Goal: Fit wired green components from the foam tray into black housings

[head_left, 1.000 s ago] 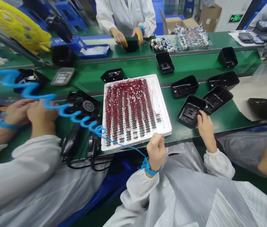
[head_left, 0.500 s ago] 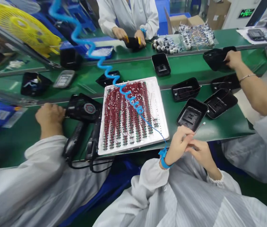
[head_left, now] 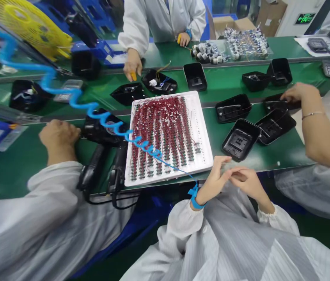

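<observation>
My left hand (head_left: 215, 180) is at the table's front edge, its thumb and fingers apart and no object visible in it. A blue strap (head_left: 196, 197) with a coiled blue cord is round its wrist. My right hand (head_left: 249, 184) meets it at the fingertips, its fingers loosely bent with a gap between thumb and fingers; nothing shows in it. Just beyond the hands lies an open black shell (head_left: 241, 139). Left of them stands a white foam tray (head_left: 204, 156) filled with rows of small green boards with dark red wires (head_left: 165, 132).
More black shells (head_left: 276, 127) lie to the right, near a co-worker's hand (head_left: 296, 93). At the left, another person's hand (head_left: 59, 134) is beside black heat guns (head_left: 96, 164). Across the green belt (head_left: 220, 80), a person reaches over parts.
The view has shifted slightly, and the blue cord swings left. Across the belt, the person has let go of a black shell, now by the tray. My fingers are spread a little wider.
</observation>
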Demonstrator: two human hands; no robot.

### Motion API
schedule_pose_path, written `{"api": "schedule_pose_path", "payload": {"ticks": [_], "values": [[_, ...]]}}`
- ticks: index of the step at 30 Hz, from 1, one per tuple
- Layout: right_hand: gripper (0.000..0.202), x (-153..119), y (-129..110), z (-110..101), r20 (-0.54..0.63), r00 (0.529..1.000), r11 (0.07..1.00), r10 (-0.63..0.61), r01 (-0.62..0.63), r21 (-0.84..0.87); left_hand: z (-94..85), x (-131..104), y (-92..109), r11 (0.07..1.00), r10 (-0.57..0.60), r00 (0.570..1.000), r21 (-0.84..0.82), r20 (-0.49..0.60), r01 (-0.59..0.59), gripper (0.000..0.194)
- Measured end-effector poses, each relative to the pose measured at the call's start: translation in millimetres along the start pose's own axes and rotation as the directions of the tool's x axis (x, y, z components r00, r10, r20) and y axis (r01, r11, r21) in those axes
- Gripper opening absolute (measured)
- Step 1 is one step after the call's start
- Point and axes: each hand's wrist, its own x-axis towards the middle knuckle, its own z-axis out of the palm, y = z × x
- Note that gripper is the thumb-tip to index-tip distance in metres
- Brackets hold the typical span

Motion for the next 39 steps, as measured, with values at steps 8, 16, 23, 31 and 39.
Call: {"api": "schedule_pose_path", "payload": {"ticks": [8,16,23,31,39], "values": [[0.021,0,-8,-15,-0.116,0.986,0.989,0.121,-0.13,-0.075,6.8,-11,-4,0.973,-0.216,0.976,0.08,-0.008,0.216,0.023],[0.02,11,-8,-21,-0.161,0.943,0.793,-0.29,0.143,-0.592,31.6,29,-4,0.905,-0.422,0.904,0.027,-0.072,0.424,0.024],[0.027,34,-1,-47,0.103,0.958,0.686,-0.268,0.265,-0.678,32.0,49,-14,0.883,-0.47,0.882,-0.011,-0.046,0.47,0.026],[0.019,72,1,-67,0.242,0.958,0.686,-0.151,0.278,-0.673,17.9,30,-28,0.97,-0.104,0.99,0.229,0.097,0.08,0.024],[0.029,91,0,-51,0.401,0.916,0.464,0.014,0.35,-0.814,27.3,12,-43,0.807,0.011,0.998,0.589,0.057,-0.043,0.046]]}}
